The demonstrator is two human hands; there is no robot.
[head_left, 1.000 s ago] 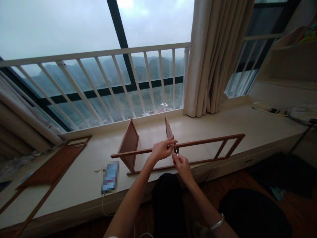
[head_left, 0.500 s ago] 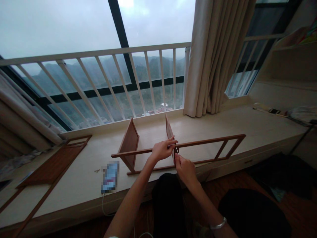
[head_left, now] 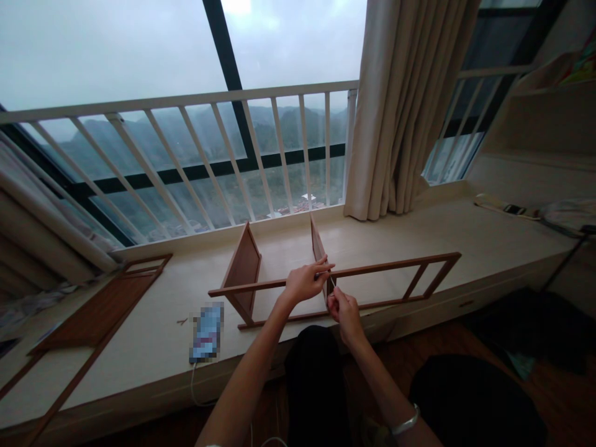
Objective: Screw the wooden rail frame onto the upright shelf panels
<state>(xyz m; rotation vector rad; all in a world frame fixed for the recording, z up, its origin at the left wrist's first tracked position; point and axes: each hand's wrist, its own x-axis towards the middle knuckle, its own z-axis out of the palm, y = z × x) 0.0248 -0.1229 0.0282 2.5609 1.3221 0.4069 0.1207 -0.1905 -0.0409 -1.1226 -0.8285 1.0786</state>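
A brown wooden rack frame (head_left: 391, 267) lies on its side on the pale ledge, with two shelf panels standing up from it. My left hand (head_left: 305, 280) grips the upper rail beside the nearer-to-middle shelf panel (head_left: 318, 241), its index finger stretched along the joint. Just below, my right hand (head_left: 345, 310) pinches a thin light rod (head_left: 332, 282), which looks like a hex key. The rod's tip points up at the joint between panel and rail; the fingers hide its other end. The left shelf panel (head_left: 243, 267) stands untouched.
A phone (head_left: 207, 332) with a white cable lies left of the frame, near small brown pieces (head_left: 182, 321). Another wooden frame with a panel (head_left: 88, 310) lies farther left. A white railing (head_left: 186, 102) and a beige curtain (head_left: 395, 112) border the ledge (head_left: 465, 230).
My right hand has turned at the wrist, its fingers curling around the rod, and the forearm has shifted slightly left. The left hand and the frame have stayed in place.
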